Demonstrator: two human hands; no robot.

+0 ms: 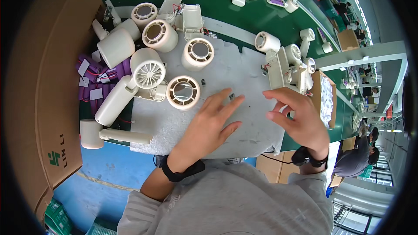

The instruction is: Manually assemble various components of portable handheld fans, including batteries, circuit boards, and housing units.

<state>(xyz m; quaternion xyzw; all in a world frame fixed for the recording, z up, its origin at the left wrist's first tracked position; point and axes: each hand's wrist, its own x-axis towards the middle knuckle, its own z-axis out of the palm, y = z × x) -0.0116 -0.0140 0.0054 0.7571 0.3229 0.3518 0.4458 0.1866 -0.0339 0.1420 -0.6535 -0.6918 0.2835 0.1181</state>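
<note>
Work looks part-way along in the head view: left of the left hand [211, 122], one handheld fan [148, 72] appears to have its handle closed, while beyond that hand open handle shells [192, 21] with loose wires seem unfinished, as do more open shells [275, 70] beyond the right hand [300, 109]; purple battery packs [125, 67] lie at far left. Both hands look free of any grip: the left reaches over the pale sheet [248, 135] with its fingers spread, and the right hangs to its right, thumb and forefinger curved with a gap between. A small dark part [231, 97] lies on the sheet by the left fingertips; whether they touch it cannot be told, and it is too small to show a long axis. Just left of the left hand, a fan head [183, 92] stands on the sheet, its ringed, mirror-like end facing up and its axis roughly upright. The handheld fan's long axis runs slantwise, its handle pointing toward the wearer and leftward, away from the left hand.
</note>
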